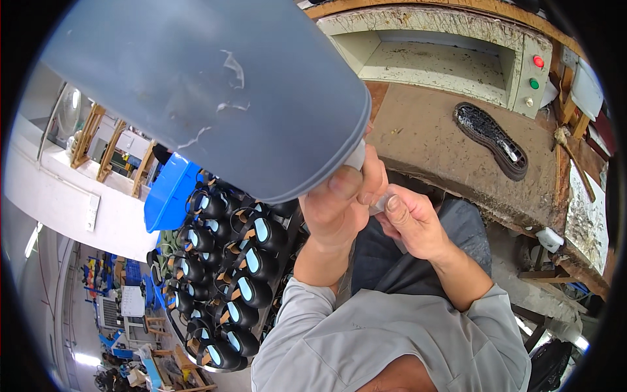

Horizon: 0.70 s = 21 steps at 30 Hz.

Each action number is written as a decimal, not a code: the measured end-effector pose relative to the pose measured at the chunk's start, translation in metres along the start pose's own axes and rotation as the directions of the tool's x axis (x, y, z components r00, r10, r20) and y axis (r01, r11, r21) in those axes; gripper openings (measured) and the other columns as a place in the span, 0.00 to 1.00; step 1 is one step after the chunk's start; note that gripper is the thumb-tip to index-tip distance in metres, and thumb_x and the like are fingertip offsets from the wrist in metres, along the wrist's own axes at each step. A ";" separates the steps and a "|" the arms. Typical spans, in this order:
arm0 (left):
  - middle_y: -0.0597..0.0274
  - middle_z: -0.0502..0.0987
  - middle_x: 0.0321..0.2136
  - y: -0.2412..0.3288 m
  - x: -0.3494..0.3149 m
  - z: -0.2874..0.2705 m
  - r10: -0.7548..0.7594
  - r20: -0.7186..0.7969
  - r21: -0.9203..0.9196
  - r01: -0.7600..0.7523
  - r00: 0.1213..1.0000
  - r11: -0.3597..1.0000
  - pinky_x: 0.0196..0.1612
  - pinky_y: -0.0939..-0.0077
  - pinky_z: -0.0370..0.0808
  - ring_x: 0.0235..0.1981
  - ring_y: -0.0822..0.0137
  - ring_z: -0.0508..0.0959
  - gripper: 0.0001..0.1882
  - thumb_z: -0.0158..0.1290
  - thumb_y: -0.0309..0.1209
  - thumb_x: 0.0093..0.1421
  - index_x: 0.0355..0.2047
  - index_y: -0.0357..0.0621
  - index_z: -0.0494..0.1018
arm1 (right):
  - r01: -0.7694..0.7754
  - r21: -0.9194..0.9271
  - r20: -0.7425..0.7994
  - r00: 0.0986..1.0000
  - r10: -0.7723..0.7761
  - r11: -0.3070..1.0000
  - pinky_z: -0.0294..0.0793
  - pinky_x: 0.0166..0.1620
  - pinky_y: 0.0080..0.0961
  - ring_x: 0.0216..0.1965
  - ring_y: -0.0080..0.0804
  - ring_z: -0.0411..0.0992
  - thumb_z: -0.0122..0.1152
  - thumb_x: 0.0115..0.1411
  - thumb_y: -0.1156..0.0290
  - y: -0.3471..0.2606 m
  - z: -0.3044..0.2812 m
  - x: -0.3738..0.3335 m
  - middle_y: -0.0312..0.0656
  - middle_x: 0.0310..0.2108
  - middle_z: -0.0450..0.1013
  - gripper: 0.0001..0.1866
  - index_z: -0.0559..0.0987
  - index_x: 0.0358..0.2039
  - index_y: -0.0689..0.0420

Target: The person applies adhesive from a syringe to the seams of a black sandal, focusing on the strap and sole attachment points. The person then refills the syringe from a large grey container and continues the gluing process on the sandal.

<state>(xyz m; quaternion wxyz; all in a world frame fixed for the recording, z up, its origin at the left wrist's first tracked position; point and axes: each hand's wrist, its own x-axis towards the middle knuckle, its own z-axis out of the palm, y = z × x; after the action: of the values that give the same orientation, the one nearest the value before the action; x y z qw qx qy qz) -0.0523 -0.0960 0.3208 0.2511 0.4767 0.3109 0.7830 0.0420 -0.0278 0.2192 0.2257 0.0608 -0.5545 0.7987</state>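
My left hand (336,209) is raised close to the camera, thumb on top, gripping the rim of a big grey plastic container (209,91) that is tilted and fills the upper left of the view. A small whitish piece (358,157) shows at the rim just above that thumb. My right hand (411,222) sits right beside the left, its fingertips pinching a small clear object (380,204) between the two hands. What that object is stays hidden by the fingers. Both grey-sleeved forearms come up from the bottom edge.
A rack of black shoes with light blue insoles (228,274) stands lower left, a blue bin (170,193) above it. A black shoe sole (491,137) lies on the brown workbench (424,124). Behind is a cream machine box with red and green buttons (535,72).
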 end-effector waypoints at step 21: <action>0.44 0.64 0.42 -0.018 -0.001 0.002 0.023 -0.021 0.063 -0.021 1.000 0.998 0.11 0.76 0.58 0.10 0.69 0.62 0.35 0.51 0.43 0.51 0.51 0.27 0.58 | 0.116 -0.064 -0.183 0.975 -0.126 0.991 0.56 0.20 0.20 0.17 0.18 0.55 0.45 0.63 0.47 0.028 -0.004 0.002 0.30 0.13 0.60 0.29 0.67 0.15 0.58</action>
<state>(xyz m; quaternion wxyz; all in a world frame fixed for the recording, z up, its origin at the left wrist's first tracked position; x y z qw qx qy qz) -0.0486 -0.0840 0.3082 0.2239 0.4791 0.3329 0.7807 0.0292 -0.0313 0.1942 0.3266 0.0133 -0.5472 0.7705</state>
